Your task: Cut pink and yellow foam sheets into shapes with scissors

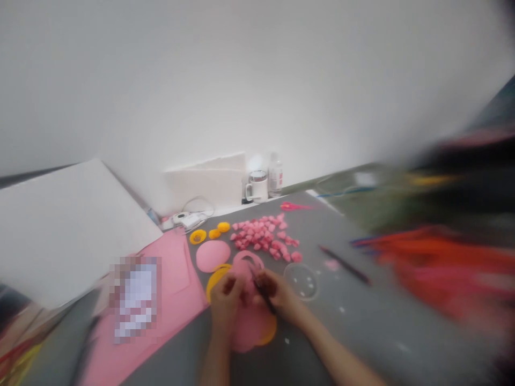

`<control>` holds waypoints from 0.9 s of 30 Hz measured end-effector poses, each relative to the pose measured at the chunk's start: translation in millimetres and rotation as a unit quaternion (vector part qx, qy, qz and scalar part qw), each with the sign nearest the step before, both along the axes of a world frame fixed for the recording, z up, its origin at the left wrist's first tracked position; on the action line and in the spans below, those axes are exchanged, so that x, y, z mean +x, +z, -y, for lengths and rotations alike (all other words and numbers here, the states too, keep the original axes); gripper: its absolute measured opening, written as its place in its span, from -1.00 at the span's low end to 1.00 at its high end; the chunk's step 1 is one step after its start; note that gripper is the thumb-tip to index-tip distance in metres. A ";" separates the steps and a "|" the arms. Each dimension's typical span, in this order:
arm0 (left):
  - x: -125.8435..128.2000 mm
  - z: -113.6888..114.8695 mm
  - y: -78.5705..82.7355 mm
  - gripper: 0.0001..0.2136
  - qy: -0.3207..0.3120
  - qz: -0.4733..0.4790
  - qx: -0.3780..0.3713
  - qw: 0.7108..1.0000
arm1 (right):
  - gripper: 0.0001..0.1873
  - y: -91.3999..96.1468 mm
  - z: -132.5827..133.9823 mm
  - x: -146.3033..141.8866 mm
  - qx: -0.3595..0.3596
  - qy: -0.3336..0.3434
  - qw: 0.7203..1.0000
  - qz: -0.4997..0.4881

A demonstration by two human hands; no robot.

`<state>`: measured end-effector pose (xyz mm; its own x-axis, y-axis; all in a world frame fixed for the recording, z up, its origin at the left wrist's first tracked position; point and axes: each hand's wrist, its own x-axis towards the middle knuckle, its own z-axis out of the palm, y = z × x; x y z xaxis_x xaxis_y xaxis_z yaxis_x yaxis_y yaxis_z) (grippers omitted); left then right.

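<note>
Paper or thin foam, couldn't tell through the blur, but the pink cutout (246,324) looked light and floppy. The left hand (225,300) pinched its far edge. The right hand (281,295) was closed round a dark pen (264,296) just beside that pinch. An edge seemed the best hold.

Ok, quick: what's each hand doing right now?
Left hand: closed, pinching the pink cutout.
Right hand: closed on a dark pen-like tool.
</note>
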<state>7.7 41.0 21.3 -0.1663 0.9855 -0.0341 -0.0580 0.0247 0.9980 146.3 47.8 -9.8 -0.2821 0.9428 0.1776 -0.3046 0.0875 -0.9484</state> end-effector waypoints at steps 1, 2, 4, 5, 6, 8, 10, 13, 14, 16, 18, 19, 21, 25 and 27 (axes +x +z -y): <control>-0.2 -0.1 0.0 -0.72 0.000 -0.001 0.005 1.000 | -0.59 -0.5 -0.2 0.3 -0.001 0.002 1.000 0.001; -0.3 -0.1 0.2 -0.73 0.001 0.000 0.010 1.000 | -0.59 -0.8 -0.2 0.7 -0.002 0.003 1.000 0.004; 0.0 0.4 1.1 -0.73 0.008 0.006 0.016 1.000 | -0.59 -1.0 -0.2 1.5 -0.005 0.004 1.000 0.012; 0.2 0.8 1.7 -0.73 0.015 0.011 0.017 1.000 | -0.59 -0.8 0.0 1.8 -0.005 0.005 1.000 0.016; 0.5 1.1 2.4 -0.73 0.022 0.016 0.017 0.999 | -0.59 -0.4 0.3 2.0 -0.004 0.007 1.000 0.023; 1.0 1.5 4.0 -0.73 0.032 0.024 0.017 0.999 | -0.61 0.7 1.1 1.9 0.002 0.007 0.999 0.033; 1.5 1.7 5.3 -0.73 0.037 0.026 0.020 0.999 | -0.62 2.2 1.9 1.4 0.004 0.008 0.999 0.036; 1.9 1.4 5.8 -0.73 0.039 0.032 0.026 0.998 | -0.61 3.9 2.8 0.9 -0.001 0.009 1.000 0.030; 2.0 1.2 5.6 -0.73 0.042 0.034 0.028 0.998 | -0.61 4.3 3.0 0.9 -0.004 0.010 0.999 0.031; 2.3 1.0 4.9 -0.73 0.050 0.043 0.031 0.997 | -0.61 4.6 3.5 1.5 -0.008 0.012 0.999 0.036; 3.1 0.9 5.0 -0.73 0.056 0.059 0.034 0.996 | -0.62 4.5 4.0 2.3 -0.011 0.018 0.999 0.041; 3.7 1.0 5.5 -0.73 0.056 0.069 0.034 0.995 | -0.62 4.2 4.3 2.6 -0.013 0.021 0.999 0.042; 5.3 1.2 7.7 -0.73 0.055 0.092 0.030 0.994 | -0.63 3.1 4.6 2.9 -0.018 0.025 0.999 0.040; 8.1 1.2 12.3 -0.74 0.063 0.131 0.014 0.989 | -0.62 0.8 4.6 2.9 -0.026 0.022 0.999 0.040; 8.5 1.2 12.5 -0.74 0.065 0.122 0.012 0.990 | -0.62 1.3 4.6 2.6 -0.023 0.015 0.999 0.042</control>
